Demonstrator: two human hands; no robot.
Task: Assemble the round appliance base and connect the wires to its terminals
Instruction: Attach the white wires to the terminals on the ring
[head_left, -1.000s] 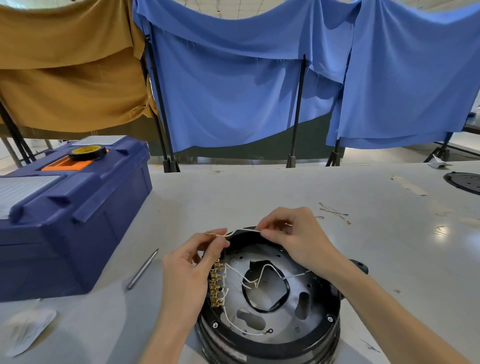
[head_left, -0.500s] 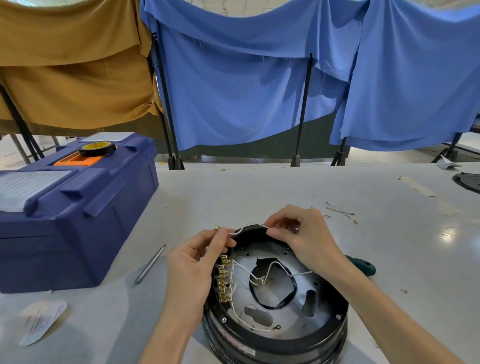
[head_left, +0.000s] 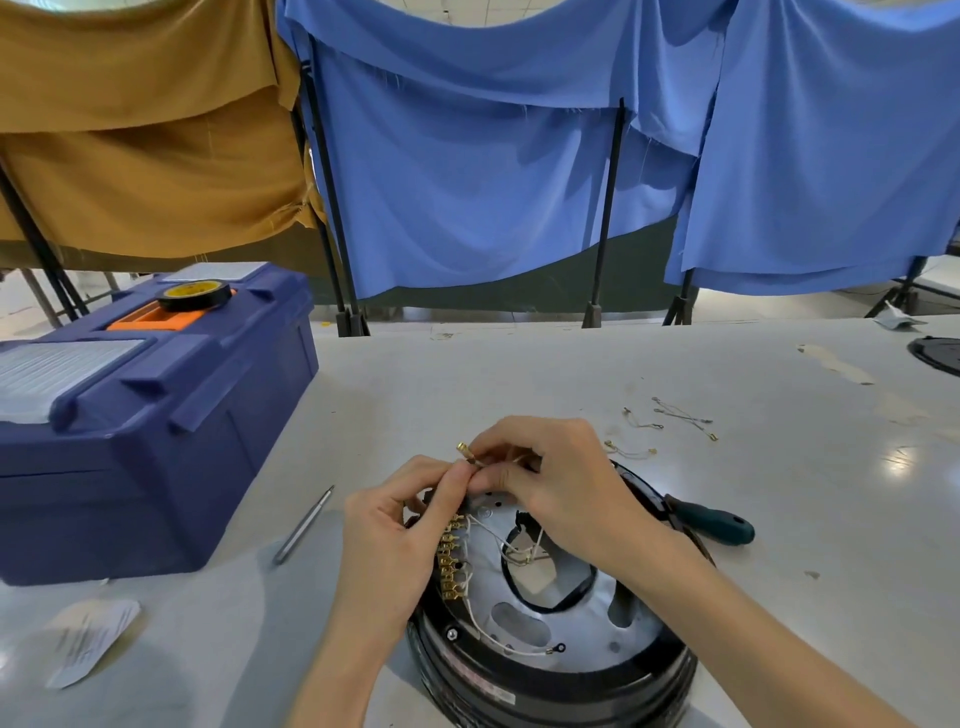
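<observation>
Head-worn view, down over table (head_left: 519, 374)

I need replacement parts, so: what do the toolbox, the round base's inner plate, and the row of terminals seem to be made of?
The toolbox looks like moulded plastic, matte navy, with rounded ribs and an orange inset. The round base's inner plate looks like bare metal, grey and shiny with punched openings, inside a glossy black rim, probably plastic. The terminals look like brass or brass-plated metal, going by their gold shine.

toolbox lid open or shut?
Shut. The blue toolbox lid lies flat on the body, and a tape roll rests on top.
</observation>
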